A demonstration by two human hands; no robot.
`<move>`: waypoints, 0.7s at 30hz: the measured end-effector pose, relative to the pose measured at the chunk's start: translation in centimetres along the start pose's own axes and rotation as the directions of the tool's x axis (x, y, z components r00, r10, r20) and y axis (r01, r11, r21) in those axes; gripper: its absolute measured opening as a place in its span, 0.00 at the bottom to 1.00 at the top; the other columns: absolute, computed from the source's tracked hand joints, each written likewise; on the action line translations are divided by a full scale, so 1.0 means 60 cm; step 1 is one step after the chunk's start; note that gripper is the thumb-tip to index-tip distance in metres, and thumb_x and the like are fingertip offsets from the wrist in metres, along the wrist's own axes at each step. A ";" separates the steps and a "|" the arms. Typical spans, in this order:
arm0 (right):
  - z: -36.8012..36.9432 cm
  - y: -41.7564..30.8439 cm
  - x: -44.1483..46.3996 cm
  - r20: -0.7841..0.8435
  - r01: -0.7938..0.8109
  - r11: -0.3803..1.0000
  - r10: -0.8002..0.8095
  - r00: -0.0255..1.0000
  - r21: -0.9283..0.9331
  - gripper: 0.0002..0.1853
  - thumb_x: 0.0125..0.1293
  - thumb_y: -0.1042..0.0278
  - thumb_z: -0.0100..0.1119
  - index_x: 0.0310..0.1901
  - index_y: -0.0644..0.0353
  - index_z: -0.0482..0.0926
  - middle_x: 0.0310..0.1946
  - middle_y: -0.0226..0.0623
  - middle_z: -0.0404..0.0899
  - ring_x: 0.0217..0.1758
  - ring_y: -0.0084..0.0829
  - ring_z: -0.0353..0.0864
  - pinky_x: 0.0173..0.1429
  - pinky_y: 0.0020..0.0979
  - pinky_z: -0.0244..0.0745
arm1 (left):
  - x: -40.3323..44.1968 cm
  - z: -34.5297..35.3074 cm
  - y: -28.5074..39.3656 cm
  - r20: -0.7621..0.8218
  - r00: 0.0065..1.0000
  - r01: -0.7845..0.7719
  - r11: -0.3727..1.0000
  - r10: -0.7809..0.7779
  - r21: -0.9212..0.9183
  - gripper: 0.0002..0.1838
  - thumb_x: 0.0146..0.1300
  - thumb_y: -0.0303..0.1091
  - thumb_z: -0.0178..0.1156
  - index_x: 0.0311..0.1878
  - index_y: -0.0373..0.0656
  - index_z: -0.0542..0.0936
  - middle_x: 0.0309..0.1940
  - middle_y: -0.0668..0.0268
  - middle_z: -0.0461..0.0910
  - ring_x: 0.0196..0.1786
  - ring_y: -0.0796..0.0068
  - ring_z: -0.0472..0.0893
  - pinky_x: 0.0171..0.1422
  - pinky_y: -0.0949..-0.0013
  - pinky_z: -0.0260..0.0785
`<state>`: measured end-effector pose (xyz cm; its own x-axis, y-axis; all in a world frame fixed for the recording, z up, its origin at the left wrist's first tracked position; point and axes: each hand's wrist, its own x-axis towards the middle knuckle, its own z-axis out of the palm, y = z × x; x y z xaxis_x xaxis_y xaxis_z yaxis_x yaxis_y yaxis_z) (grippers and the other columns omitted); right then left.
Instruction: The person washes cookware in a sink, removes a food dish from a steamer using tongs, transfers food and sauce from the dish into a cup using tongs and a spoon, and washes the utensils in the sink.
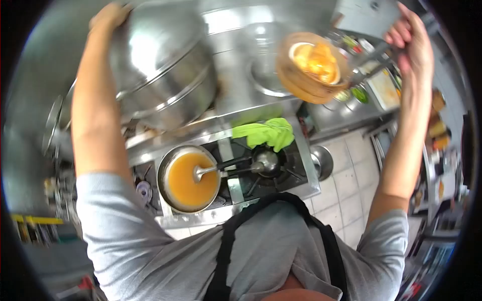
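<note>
My left hand (109,16) is raised at the upper left, its fingers closed at the top edge of a large steel steamer pot (170,95); what they grip is hidden. At the upper right, my right hand (409,42) is wrapped round the handles of metal tongs (371,62). The tongs reach left to a round bamboo steamer basket (296,86), which hangs in the air. Inside the basket sits a white dish with orange-yellow food (317,60).
Below, a pan of orange sauce (188,183) with a ladle (199,173) sits on the stove (241,195). A small pot (267,161) and a green cloth (268,133) are beside it. At the right stands a counter (326,118) with vegetables and a cutting board (384,89).
</note>
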<state>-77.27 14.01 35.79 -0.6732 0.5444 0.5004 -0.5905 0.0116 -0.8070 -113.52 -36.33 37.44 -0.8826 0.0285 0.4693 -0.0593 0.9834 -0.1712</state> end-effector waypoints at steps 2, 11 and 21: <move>-0.035 -0.007 -0.008 -0.138 -0.035 0.998 0.028 0.990 -0.047 0.14 0.66 0.60 0.63 0.28 0.50 0.68 0.12 0.21 0.59 0.12 0.21 0.60 0.19 0.29 0.65 | -0.010 -0.009 -0.021 0.053 0.986 -0.155 0.983 0.161 -0.098 0.30 0.71 0.58 0.48 0.69 0.51 0.75 0.67 0.57 0.75 0.70 0.56 0.73 0.73 0.60 0.62; -0.312 -0.052 -0.100 -0.103 -0.008 1.000 0.005 0.995 -0.027 0.09 0.67 0.65 0.61 0.32 0.61 0.77 0.13 0.26 0.65 0.13 0.22 0.65 0.20 0.29 0.66 | -0.335 -0.159 0.144 -0.115 0.874 -0.400 0.566 0.471 -0.721 0.28 0.76 0.46 0.53 0.70 0.36 0.71 0.66 0.56 0.75 0.70 0.66 0.72 0.75 0.66 0.59; -0.723 -0.155 -0.238 -0.350 -0.096 0.978 0.027 0.936 -0.183 0.09 0.63 0.67 0.65 0.29 0.61 0.78 0.13 0.23 0.65 0.14 0.18 0.63 0.21 0.26 0.61 | -0.884 -0.260 0.680 0.064 0.444 0.000 0.071 0.894 -0.997 0.25 0.63 0.31 0.65 0.63 0.33 0.77 0.49 0.58 0.85 0.52 0.72 0.81 0.62 0.68 0.70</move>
<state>-42.84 42.52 22.56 -0.4906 0.8035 0.3373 -0.4315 0.1123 -0.8951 -61.86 5.06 19.10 -0.4745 0.8803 -0.0003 0.4609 0.2487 0.8519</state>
